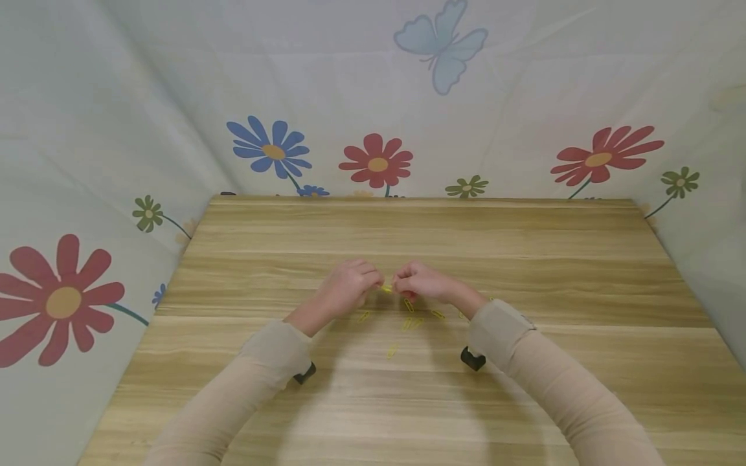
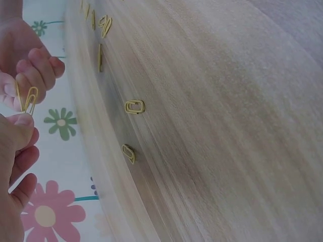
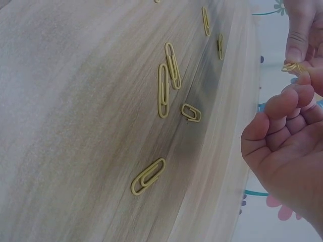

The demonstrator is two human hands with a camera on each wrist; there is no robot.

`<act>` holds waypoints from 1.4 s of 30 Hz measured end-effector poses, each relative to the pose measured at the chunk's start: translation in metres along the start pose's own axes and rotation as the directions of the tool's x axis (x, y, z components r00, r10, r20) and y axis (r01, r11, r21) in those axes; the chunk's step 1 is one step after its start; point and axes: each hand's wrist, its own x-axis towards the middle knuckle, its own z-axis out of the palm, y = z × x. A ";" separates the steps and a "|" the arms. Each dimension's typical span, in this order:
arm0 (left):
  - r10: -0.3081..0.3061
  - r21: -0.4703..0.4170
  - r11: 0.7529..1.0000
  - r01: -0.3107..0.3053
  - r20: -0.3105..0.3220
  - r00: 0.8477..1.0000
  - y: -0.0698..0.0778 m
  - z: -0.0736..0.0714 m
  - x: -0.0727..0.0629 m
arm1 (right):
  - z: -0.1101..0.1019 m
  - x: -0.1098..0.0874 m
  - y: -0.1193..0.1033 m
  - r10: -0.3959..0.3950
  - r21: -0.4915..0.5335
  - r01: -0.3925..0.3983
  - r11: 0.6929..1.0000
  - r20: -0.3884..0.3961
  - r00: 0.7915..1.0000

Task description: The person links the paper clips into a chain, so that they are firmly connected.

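Close together over the wooden table, my left hand (image 1: 351, 283) and right hand (image 1: 424, 283) meet at a small yellow paper clip (image 1: 386, 289). Thumb and finger of the left hand pinch its lower end in the left wrist view, where the looped wire (image 2: 32, 100) stands up beside a second strand, spread in a V. The right hand's fingertips pinch at that second strand, and its other fingers are curled in. From the right wrist, the clip (image 3: 291, 67) shows between both hands' fingertips, partly hidden by them.
Several yellow paper clips lie scattered below the hands, among them one near the left hand (image 1: 364, 316), one paper clip (image 3: 148, 176) nearer the right wrist and a clip (image 1: 392, 351) closer to the front. A flower-printed curtain (image 1: 495, 129) stands behind the table (image 1: 373, 414).
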 end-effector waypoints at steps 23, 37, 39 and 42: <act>0.034 0.027 0.999 -0.032 -0.051 0.998 0.003 0.000 0.000 | 0.003 -0.004 -0.009 0.083 -0.009 -0.083 0.997 -0.009 0.997; 0.052 0.021 0.998 -0.051 -0.050 0.997 0.004 0.005 -0.001 | 0.002 -0.002 -0.005 0.081 -0.081 -0.083 0.993 -0.027 0.996; 0.055 0.021 0.998 -0.054 -0.048 0.997 0.004 0.005 0.000 | 0.002 -0.002 -0.005 0.081 -0.095 -0.084 0.992 -0.030 0.996; 0.063 0.025 0.998 -0.062 -0.051 0.997 0.004 0.005 0.000 | 0.002 -0.001 -0.004 0.082 -0.107 -0.085 0.991 -0.037 0.996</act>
